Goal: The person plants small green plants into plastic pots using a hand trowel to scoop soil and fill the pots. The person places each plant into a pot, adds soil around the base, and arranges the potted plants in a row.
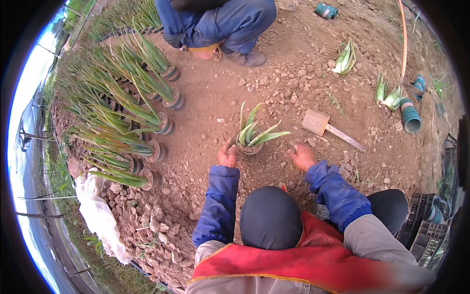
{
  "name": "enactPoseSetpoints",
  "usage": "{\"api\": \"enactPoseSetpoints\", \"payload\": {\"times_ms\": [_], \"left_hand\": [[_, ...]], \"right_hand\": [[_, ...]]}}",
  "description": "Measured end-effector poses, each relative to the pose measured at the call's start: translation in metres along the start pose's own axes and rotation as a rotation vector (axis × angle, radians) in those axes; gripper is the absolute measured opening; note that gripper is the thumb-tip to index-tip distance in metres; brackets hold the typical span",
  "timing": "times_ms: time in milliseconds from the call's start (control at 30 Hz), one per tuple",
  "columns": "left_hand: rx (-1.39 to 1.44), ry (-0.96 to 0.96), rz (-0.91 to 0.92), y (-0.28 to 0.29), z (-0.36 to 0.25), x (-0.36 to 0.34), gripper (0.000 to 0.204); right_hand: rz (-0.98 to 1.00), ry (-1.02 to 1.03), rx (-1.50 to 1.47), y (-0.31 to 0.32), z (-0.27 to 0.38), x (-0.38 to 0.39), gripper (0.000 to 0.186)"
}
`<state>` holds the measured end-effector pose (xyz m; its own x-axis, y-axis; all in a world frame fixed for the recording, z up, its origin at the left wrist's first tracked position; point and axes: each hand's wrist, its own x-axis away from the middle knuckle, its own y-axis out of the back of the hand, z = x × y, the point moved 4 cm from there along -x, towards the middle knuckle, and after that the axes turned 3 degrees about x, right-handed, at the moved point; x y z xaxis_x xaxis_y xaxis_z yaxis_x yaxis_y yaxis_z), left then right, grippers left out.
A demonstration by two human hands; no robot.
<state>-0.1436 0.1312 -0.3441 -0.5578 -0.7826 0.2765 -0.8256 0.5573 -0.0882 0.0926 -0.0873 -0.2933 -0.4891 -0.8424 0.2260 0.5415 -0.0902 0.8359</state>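
A small aloe plant (252, 133) stands upright in a round pot (251, 150) on the soil in front of me. At the pot's left side is my left hand (227, 154), its fingers curled against the rim. My right hand (303, 155) is off to the right, apart from the pot, low over loose soil. It holds nothing that I can see, and its fingers are partly spread. Beyond it lies a short-handled trowel (316, 121) with a flat, soil-coloured blade.
Rows of potted aloes (155, 151) line the left. A person in blue trousers (230, 22) crouches ahead. Loose aloe plants (345, 59), stacked green pots (410, 116) and an orange hose (404, 44) lie right. Black crates (425, 235) stand lower right; white sheeting (100, 210) lies lower left.
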Motion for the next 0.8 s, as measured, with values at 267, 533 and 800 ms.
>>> {"api": "enactPoseSetpoints", "payload": {"times_ms": [267,533,800], "left_hand": [[0.226,0.320,0.226,-0.003,-0.013,-0.016,0.049],[0.014,0.314,0.386,0.000,-0.017,-0.040,0.046],[0.094,0.274,0.294,-0.009,-0.037,-0.016,0.042]], "right_hand": [[-0.126,0.028,-0.120,0.000,-0.012,0.003,0.030],[-0.108,0.026,-0.104,-0.004,-0.022,0.006,0.028],[-0.024,-0.038,-0.037,-0.007,-0.036,0.009,0.028]]}}
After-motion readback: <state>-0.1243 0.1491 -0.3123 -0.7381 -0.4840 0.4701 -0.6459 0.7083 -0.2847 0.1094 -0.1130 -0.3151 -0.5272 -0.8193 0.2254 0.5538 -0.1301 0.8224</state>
